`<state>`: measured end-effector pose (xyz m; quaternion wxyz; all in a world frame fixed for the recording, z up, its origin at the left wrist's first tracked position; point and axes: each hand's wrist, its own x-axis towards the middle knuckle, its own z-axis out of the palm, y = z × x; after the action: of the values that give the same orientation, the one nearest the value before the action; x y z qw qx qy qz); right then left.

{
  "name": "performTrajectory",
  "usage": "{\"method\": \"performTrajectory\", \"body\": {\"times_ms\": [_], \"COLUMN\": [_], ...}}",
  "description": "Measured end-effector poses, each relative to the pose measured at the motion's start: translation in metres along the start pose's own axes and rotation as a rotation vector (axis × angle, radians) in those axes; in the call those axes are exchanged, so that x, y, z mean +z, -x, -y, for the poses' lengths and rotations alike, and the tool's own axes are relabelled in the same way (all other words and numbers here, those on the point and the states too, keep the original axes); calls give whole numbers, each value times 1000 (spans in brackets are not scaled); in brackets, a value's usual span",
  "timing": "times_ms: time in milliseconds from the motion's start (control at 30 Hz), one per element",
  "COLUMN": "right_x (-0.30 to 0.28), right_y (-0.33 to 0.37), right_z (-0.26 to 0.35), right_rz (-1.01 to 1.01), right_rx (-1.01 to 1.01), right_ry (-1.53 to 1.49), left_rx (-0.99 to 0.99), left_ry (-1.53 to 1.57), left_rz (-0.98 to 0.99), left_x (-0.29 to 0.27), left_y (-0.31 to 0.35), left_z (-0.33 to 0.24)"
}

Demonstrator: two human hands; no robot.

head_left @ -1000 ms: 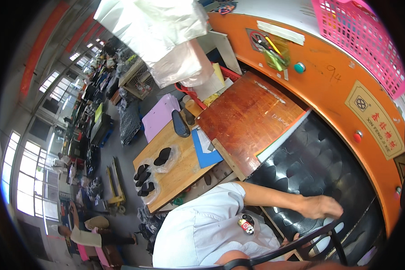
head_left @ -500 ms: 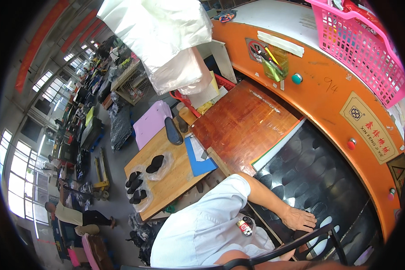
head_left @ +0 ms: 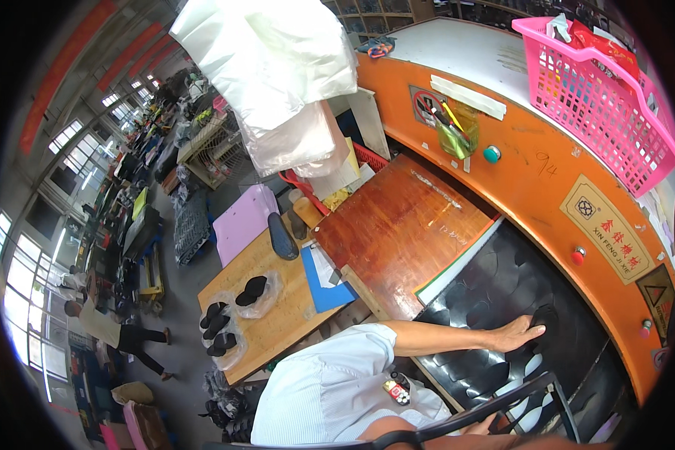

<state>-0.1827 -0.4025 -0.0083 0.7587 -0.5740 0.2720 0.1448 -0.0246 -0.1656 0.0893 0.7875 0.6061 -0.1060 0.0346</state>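
In the head view, the person's bare left hand (head_left: 511, 335) reaches over a black sheet (head_left: 469, 300) marked with rows of sole-shaped outlines. It grasps a dark sole-shaped piece (head_left: 545, 318) at the fingertips – the piece is above the sheet's far part, toward the orange machine (head_left: 394, 97). The right hand (head_left: 478, 427) shows only in part at the lower edge, behind a dark frame (head_left: 495, 403); its grip cannot be told. Pale sole-shaped patches (head_left: 532, 365) show in the sheet near that hand.

Left of the sheet lies a reddish-brown board (head_left: 397, 232). Beyond it is a wooden table (head_left: 277, 315) bearing black insoles (head_left: 216, 325) on clear plastic and a blue clipboard (head_left: 334, 300) with paper. A pink perforated basket (head_left: 577, 90) stands on the machine's white top; in the background, at left, is another person (head_left: 101, 326).
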Motion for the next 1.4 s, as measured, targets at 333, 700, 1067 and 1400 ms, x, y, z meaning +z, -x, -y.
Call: {"method": "performTrajectory", "body": {"times_ms": [333, 700, 1067, 1400], "right_x": [54, 63, 75, 75], "right_y": [22, 52, 61, 55], "right_z": [-3, -5, 13, 6], "right_rz": [-27, 25, 105, 123], "right_rx": [253, 367, 320, 149], "right_ry": [-135, -124, -491, -233], "left_rx": [-248, 17, 247, -243], "left_ry": [-245, -320, -910, -341], "left_rz": [-186, -157, 1026, 485], "left_x": [8, -64, -48, -40], "left_y": [-5, -11, 56, 45], "left_z": [27, -20, 10, 1]}}
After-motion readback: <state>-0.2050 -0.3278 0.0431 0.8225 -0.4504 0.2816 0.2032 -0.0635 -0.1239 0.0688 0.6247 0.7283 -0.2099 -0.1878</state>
